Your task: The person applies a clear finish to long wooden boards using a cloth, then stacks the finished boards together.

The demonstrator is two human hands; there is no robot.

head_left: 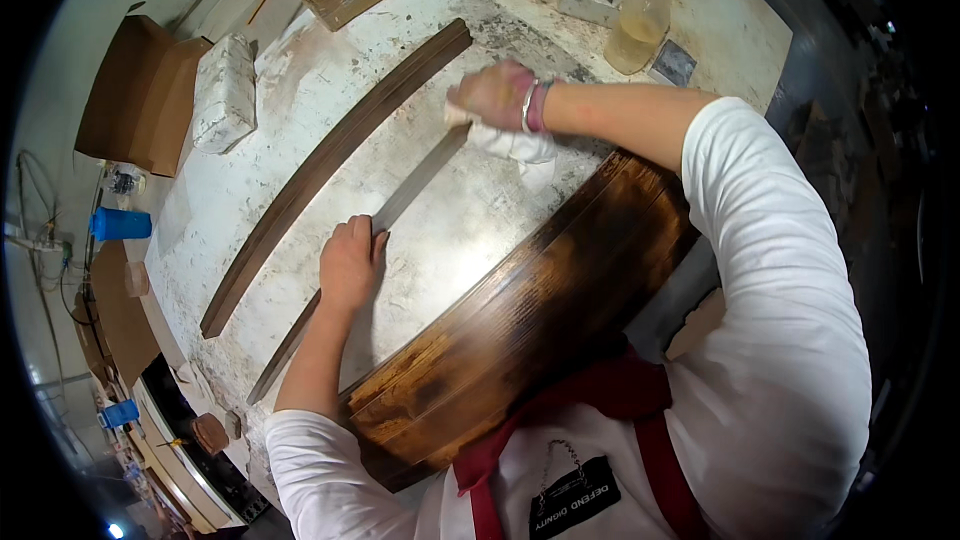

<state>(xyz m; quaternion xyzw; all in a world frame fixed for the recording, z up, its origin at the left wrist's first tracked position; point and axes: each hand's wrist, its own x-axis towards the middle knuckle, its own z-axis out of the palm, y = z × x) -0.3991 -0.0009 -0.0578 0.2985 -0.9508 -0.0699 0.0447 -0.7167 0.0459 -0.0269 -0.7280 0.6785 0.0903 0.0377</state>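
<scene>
— How will the thin strip (423,180), lying from eight to twelve o'clock, handle?
— Light and stiff, I'd judge, slightly whippy.
— Best hold?
— Midway, where the left hand (347,265) curls over it; the right hand (497,97) clutches a white cloth (517,147) at the twelve-o'clock end. A brown panel (515,325) lies at five.

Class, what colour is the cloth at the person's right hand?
White; the cloth shows best in the head view.
</scene>
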